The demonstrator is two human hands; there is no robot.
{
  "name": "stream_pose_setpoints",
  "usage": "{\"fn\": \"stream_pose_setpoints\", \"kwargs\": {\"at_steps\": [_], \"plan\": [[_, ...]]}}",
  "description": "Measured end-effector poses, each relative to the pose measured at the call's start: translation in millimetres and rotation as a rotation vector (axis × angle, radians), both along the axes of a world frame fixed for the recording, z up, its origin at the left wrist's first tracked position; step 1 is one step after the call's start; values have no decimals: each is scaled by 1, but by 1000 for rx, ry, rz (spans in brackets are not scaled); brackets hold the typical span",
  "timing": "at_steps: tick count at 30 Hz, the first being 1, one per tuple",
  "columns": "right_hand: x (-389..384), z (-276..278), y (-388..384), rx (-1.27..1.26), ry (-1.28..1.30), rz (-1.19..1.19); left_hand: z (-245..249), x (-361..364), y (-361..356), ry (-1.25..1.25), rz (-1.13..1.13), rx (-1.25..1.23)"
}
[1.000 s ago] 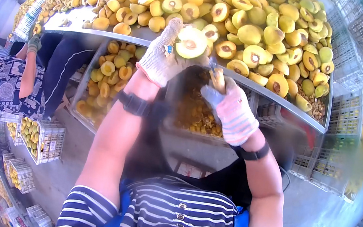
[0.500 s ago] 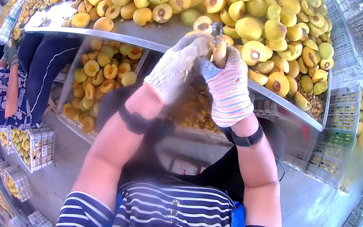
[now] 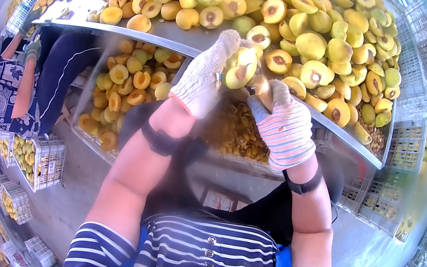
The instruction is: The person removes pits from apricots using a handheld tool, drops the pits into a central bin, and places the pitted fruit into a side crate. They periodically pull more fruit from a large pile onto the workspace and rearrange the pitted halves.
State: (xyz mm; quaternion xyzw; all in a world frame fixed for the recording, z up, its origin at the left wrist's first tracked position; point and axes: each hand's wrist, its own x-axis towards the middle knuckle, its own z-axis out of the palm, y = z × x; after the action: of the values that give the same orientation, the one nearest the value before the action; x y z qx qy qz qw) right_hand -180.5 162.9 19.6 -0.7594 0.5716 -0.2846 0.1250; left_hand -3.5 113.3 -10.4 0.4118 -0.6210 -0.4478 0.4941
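Note:
In the head view my left hand [image 3: 202, 79], in a white knit glove, grips a yellow peach half [image 3: 241, 67] with its cut face showing. Close by on the right, my right hand [image 3: 285, 127], in a striped knit glove, is closed round a wooden-handled pitting tool [image 3: 264, 93]. The tool's working end lies beside the fruit and is too blurred to make out. Both hands are just over the near edge of a metal table [image 3: 178, 37], which bears a heap of cut yellow peaches [image 3: 315, 46].
Below the table edge stand a crate of peach halves [image 3: 126, 87] and a container of brown-yellow scraps [image 3: 243, 135]. Stacked crates [image 3: 398, 155] line the right side. A co-worker in a patterned top [image 3: 4, 94] sits at the left, with a crate of fruit [image 3: 40, 163] behind.
My hands, together round the tool before, have moved apart. A peach half now shows in my left hand; the tool in my right hand has come lower and tilted. The view has shifted slightly.

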Motion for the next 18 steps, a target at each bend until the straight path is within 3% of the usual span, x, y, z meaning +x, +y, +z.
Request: {"fn": "stream_pose_setpoints", "kwargs": {"at_steps": [2,4,5,7,9,11,13,14,15,16,17,18], "plan": [[1,-6,2,-19,-17,4,-5,-3,-1,-57,-16,-10],[-3,-16,-4,-46,101,44,-9,-9,-5,507,-32,407],[-2,-11,-4,59,142,24,-8,-8,-3,507,-31,408],[0,-14,-5,75,172,22,-3,-7,1,15,5,-7],[3,-15,-5,95,194,21,-5,-8,-2,-30,36,-28],[5,-13,-5,276,255,76,-3,-8,-1,-69,66,-46],[-1,-27,-2,209,363,149,6,-7,1,19,56,315],[-3,-36,-1,139,471,223,5,-6,1,20,56,315],[-1,-44,-1,138,472,222,3,-4,1,-97,27,97],[1,-53,0,177,315,168,2,-2,1,-212,-3,-119],[2,-57,2,214,157,110,6,0,1,-212,-8,-118],[1,-55,2,211,159,104,13,1,-1,-303,-86,-65]]}}
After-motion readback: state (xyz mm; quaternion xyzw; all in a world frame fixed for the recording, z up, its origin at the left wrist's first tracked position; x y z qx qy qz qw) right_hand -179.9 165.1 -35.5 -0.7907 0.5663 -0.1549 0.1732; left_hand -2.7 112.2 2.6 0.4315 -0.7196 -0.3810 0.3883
